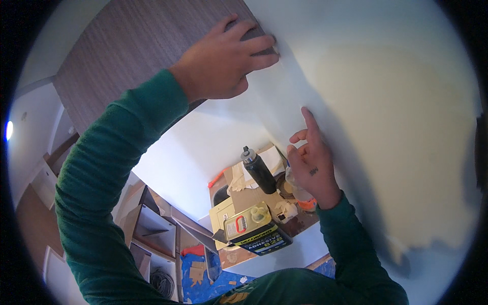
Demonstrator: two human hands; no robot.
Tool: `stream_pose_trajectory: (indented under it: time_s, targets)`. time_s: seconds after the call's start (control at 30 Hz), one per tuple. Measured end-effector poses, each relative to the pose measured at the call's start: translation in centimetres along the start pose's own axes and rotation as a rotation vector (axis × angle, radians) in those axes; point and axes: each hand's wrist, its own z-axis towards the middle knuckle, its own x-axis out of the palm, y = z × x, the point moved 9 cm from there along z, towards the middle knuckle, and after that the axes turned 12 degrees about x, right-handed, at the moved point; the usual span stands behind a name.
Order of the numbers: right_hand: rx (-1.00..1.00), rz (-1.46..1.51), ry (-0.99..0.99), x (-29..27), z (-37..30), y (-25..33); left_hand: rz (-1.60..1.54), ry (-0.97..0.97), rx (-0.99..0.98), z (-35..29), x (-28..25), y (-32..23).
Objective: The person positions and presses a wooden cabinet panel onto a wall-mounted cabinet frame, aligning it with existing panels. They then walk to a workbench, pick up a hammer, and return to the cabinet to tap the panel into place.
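My left hand (223,61) lies on a dark wood-grain panel (137,46) at upper left, its fingers spread with the tips at the panel's edge by the pale wall (396,127). No grip around the panel shows. On the right, my right hand (314,165) is beside the same wall with its index finger stretched upward and the other fingers partly bent. It is open and nothing shows in it. Whether the index fingertip touches the wall I cannot tell. Both arms wear green sleeves.
Below stands a cluttered worktop (300,223) with a metal adhesive can (256,229), a black bottle (259,173), pale gloves (237,178) and a brown round container (284,185). Open cabinet frames (155,223), a coiled cable (162,282) and a blue floor sheet (190,292) lie lower left.
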Motion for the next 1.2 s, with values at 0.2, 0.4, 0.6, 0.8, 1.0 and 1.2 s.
stream_pose_trajectory:
  time_s: [0.2,0.4,0.6,0.8,1.0,1.2]
  targets:
    - [-0.014,0.096,0.044,-0.2,0.3,-0.4,0.024,0.022,0.001,0.4,0.1,-0.1]
    - [-0.037,0.178,0.041,-0.3,0.1,-0.5,0.058,0.056,-0.008,0.3,0.2,-0.8]
    - [-0.079,0.206,0.036,-0.5,-0.3,-0.1,0.135,0.072,-0.012,0.3,-0.2,-1.3]
    - [-0.094,0.178,0.002,0.5,0.0,-0.1,0.128,0.031,-0.02,-1.3,-0.9,-1.4]
    - [-0.112,0.243,-0.048,-1.1,-0.5,-0.2,-0.309,-0.312,-0.329,-4.3,-5.7,-7.9]
    - [0.049,0.107,-0.055,-1.3,-1.3,4.3,-0.799,-0.74,-0.839,-14.5,-5.4,-15.9]
